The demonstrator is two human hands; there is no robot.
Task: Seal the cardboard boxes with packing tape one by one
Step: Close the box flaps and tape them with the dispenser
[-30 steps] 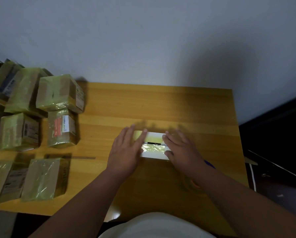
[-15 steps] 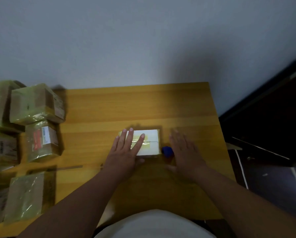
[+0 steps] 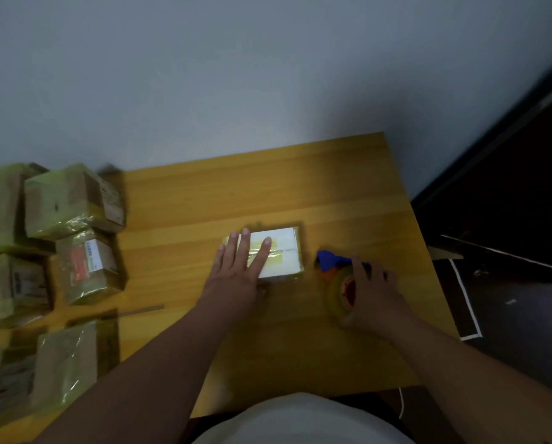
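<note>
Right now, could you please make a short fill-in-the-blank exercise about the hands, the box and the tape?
1. The left hand lies flat on top of the white ____.
2. The right hand grips the tape dispenser, which has a ____ handle.
3. The dispenser sits to the ____ of the box.
4. The taped parcels are stacked at the ____ end of the table.

Missing words: box; blue; right; left

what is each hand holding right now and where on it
The right hand grips the tape dispenser around its roll, just behind the blue head. The left hand holds nothing; it rests flat on the white box.
</note>
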